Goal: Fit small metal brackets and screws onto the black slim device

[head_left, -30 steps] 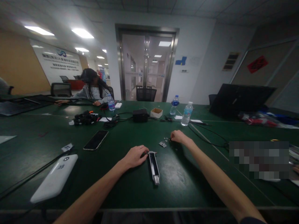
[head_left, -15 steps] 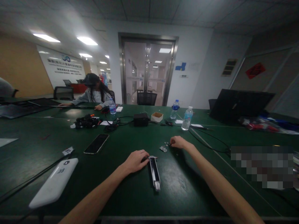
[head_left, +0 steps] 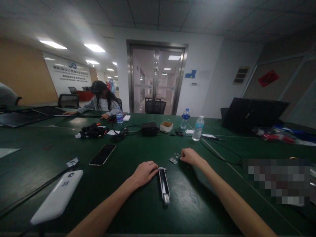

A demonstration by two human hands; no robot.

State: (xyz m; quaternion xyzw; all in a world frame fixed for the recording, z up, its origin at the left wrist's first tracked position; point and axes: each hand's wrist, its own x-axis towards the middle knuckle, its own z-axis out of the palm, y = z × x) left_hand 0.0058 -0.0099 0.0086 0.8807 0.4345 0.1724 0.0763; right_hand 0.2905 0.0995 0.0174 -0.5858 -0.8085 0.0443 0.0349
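Observation:
My left hand (head_left: 145, 173) is closed at the upper end of a long, narrow silver frame (head_left: 163, 187) lying on the green table. Its fingertips meet the frame's left corner, where a short crosspiece sticks out. My right hand (head_left: 190, 156) rests farther out with its fingers pressed together and pointing down at the tabletop; whatever they pinch is hidden. Just left of those fingertips lie a small silver metal plate (head_left: 173, 161) and several tiny rings (head_left: 176, 155) that look like washers or nuts.
A phone (head_left: 103, 154) and a white device marked 28 (head_left: 58, 196) lie to the left. Beyond my hands are a black box (head_left: 149, 129), a small open carton (head_left: 166, 126), cables and water bottles (head_left: 198, 129). Another person (head_left: 103, 98) sits across the table; a monitor (head_left: 255, 113) stands right.
The whole view has shifted slightly downward as the head moved. Both hands stay in about the same places; the right fingers have drawn a little away from the small rings.

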